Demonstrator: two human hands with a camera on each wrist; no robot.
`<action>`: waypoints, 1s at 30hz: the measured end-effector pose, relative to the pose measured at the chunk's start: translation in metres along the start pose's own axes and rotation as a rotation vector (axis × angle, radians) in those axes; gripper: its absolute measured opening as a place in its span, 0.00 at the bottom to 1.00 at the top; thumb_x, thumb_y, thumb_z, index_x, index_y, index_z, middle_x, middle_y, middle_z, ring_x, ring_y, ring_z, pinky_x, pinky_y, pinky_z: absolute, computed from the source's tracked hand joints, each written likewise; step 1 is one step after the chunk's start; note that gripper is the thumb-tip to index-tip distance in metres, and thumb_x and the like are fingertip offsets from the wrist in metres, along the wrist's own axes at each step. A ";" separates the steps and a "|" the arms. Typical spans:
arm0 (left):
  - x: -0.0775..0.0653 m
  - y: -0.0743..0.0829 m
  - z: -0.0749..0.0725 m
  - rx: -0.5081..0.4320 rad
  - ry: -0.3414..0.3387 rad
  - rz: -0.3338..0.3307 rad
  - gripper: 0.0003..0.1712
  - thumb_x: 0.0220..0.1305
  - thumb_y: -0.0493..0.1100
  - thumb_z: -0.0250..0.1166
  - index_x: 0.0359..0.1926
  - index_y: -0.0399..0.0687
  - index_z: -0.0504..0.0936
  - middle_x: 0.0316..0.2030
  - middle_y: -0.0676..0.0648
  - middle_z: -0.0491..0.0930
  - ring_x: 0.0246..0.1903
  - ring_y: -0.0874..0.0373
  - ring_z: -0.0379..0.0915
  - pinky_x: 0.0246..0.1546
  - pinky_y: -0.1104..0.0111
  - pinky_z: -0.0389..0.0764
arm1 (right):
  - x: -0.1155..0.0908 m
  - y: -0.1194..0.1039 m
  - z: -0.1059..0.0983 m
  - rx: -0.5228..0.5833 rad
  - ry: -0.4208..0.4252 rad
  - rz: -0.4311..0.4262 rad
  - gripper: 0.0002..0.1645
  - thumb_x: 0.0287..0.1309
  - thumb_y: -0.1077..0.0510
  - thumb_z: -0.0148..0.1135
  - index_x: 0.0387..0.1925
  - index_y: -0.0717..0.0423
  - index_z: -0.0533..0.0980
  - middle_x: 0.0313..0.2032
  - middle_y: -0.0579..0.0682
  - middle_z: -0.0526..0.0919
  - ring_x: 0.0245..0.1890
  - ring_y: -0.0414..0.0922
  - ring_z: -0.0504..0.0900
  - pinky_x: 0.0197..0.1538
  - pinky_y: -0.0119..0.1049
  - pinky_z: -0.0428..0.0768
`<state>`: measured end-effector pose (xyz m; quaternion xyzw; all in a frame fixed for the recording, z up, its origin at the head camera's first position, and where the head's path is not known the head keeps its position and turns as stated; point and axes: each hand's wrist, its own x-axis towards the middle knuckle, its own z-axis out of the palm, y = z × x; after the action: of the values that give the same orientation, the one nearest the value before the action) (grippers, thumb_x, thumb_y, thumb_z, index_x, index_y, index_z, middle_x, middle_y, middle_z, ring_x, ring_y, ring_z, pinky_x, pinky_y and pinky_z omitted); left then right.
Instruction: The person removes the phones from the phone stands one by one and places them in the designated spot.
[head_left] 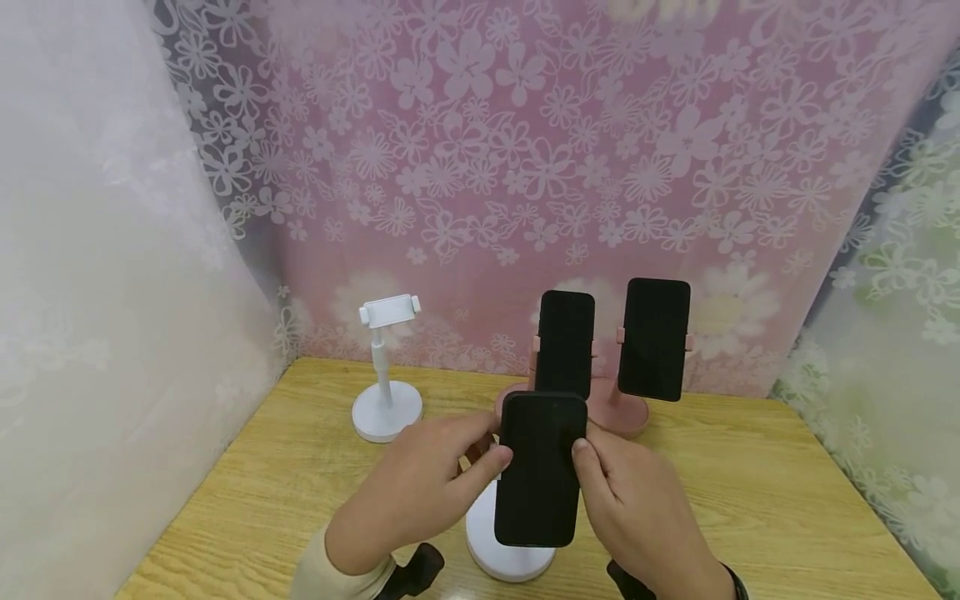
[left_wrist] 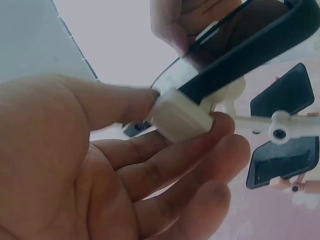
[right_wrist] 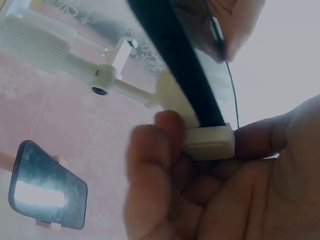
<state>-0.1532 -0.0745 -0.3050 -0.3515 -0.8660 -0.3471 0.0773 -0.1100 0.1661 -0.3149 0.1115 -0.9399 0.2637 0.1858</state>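
A black phone sits upright between both hands, its dark screen facing me, in the clamp of a white phone stand. The stand's round base is on the table; the phone hides most of its pole. My left hand pinches the white clamp end on the phone's left edge between thumb and fingers. On the opposite edge, my right hand grips the other clamp end, thumb on the near side and fingers curled behind.
Behind stand two pink phone stands, holding a black phone and another black phone. A second white stand with a vacant clamp is at the back left. Floral curtains enclose the wooden table.
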 end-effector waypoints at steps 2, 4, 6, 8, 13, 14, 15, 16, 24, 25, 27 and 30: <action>-0.001 0.000 -0.002 0.013 -0.015 -0.030 0.09 0.74 0.55 0.63 0.46 0.59 0.84 0.32 0.66 0.81 0.31 0.73 0.75 0.31 0.73 0.78 | 0.000 -0.001 0.000 0.005 -0.016 0.015 0.13 0.79 0.52 0.51 0.50 0.42 0.82 0.21 0.29 0.71 0.28 0.33 0.73 0.33 0.35 0.71; -0.001 -0.001 -0.004 0.038 -0.020 -0.044 0.10 0.71 0.55 0.66 0.46 0.59 0.85 0.33 0.66 0.81 0.33 0.72 0.77 0.33 0.72 0.78 | 0.000 -0.001 -0.001 0.008 -0.021 0.026 0.12 0.79 0.52 0.51 0.49 0.41 0.82 0.25 0.29 0.75 0.30 0.33 0.74 0.34 0.35 0.72; -0.002 -0.001 -0.005 0.056 -0.033 -0.053 0.09 0.68 0.56 0.68 0.43 0.60 0.85 0.32 0.68 0.80 0.33 0.72 0.77 0.34 0.72 0.78 | 0.001 -0.002 -0.001 0.009 -0.022 0.028 0.12 0.79 0.52 0.51 0.49 0.41 0.82 0.27 0.29 0.77 0.30 0.33 0.74 0.34 0.36 0.72; -0.002 -0.002 -0.006 0.063 -0.052 -0.061 0.09 0.67 0.57 0.68 0.40 0.60 0.85 0.30 0.69 0.79 0.32 0.72 0.75 0.34 0.72 0.78 | 0.001 -0.003 -0.001 0.011 -0.029 0.038 0.11 0.78 0.53 0.52 0.48 0.40 0.81 0.26 0.30 0.76 0.29 0.34 0.73 0.33 0.36 0.72; -0.001 -0.002 -0.006 0.037 -0.098 -0.070 0.08 0.69 0.56 0.68 0.36 0.60 0.84 0.27 0.69 0.77 0.28 0.73 0.74 0.31 0.72 0.77 | 0.002 -0.006 -0.002 0.028 -0.087 0.106 0.09 0.71 0.58 0.53 0.42 0.42 0.79 0.17 0.37 0.65 0.21 0.34 0.67 0.26 0.33 0.66; -0.001 -0.002 -0.006 0.030 -0.104 -0.073 0.08 0.69 0.55 0.68 0.36 0.60 0.84 0.27 0.69 0.77 0.28 0.73 0.73 0.31 0.72 0.77 | 0.002 -0.007 -0.002 0.033 -0.097 0.118 0.09 0.69 0.59 0.54 0.41 0.42 0.78 0.17 0.38 0.64 0.19 0.35 0.65 0.25 0.33 0.65; 0.000 -0.001 -0.006 0.027 -0.107 -0.073 0.08 0.69 0.55 0.67 0.36 0.60 0.84 0.26 0.69 0.77 0.28 0.73 0.73 0.31 0.72 0.76 | 0.002 -0.007 -0.002 0.035 -0.103 0.126 0.08 0.67 0.59 0.55 0.40 0.42 0.78 0.16 0.38 0.64 0.18 0.35 0.65 0.24 0.33 0.65; 0.000 -0.001 -0.006 0.023 -0.110 -0.074 0.08 0.69 0.55 0.67 0.36 0.60 0.83 0.26 0.69 0.77 0.27 0.73 0.73 0.31 0.72 0.76 | 0.002 -0.008 -0.002 0.038 -0.108 0.131 0.08 0.66 0.60 0.55 0.40 0.43 0.78 0.16 0.39 0.64 0.17 0.35 0.64 0.23 0.32 0.64; 0.001 0.000 -0.005 0.025 -0.119 -0.033 0.06 0.72 0.51 0.66 0.36 0.60 0.81 0.28 0.68 0.77 0.28 0.73 0.73 0.30 0.73 0.76 | 0.001 -0.008 -0.003 0.031 -0.135 0.119 0.06 0.65 0.61 0.56 0.36 0.44 0.75 0.16 0.38 0.64 0.15 0.35 0.63 0.22 0.32 0.64; 0.001 0.000 -0.005 0.029 -0.117 -0.026 0.06 0.72 0.51 0.66 0.36 0.60 0.80 0.28 0.68 0.77 0.28 0.72 0.73 0.30 0.73 0.76 | 0.002 -0.009 -0.004 0.026 -0.142 0.118 0.06 0.65 0.61 0.56 0.36 0.45 0.74 0.16 0.38 0.64 0.16 0.35 0.63 0.23 0.32 0.64; 0.000 0.000 -0.005 0.035 -0.120 -0.022 0.06 0.73 0.51 0.65 0.36 0.60 0.80 0.28 0.67 0.77 0.28 0.72 0.73 0.31 0.73 0.76 | 0.002 -0.009 -0.004 0.015 -0.158 0.119 0.05 0.66 0.61 0.55 0.36 0.46 0.73 0.17 0.39 0.64 0.16 0.35 0.64 0.23 0.32 0.65; -0.001 0.000 -0.005 0.037 -0.128 -0.016 0.08 0.74 0.53 0.64 0.37 0.60 0.78 0.30 0.66 0.78 0.29 0.71 0.73 0.31 0.73 0.76 | 0.002 -0.010 -0.004 0.008 -0.174 0.126 0.05 0.66 0.61 0.54 0.37 0.46 0.72 0.18 0.40 0.65 0.17 0.35 0.65 0.24 0.32 0.65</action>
<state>-0.1529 -0.0782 -0.3010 -0.3643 -0.8782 -0.3087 0.0255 -0.1080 0.1592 -0.3064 0.0752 -0.9567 0.2678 0.0861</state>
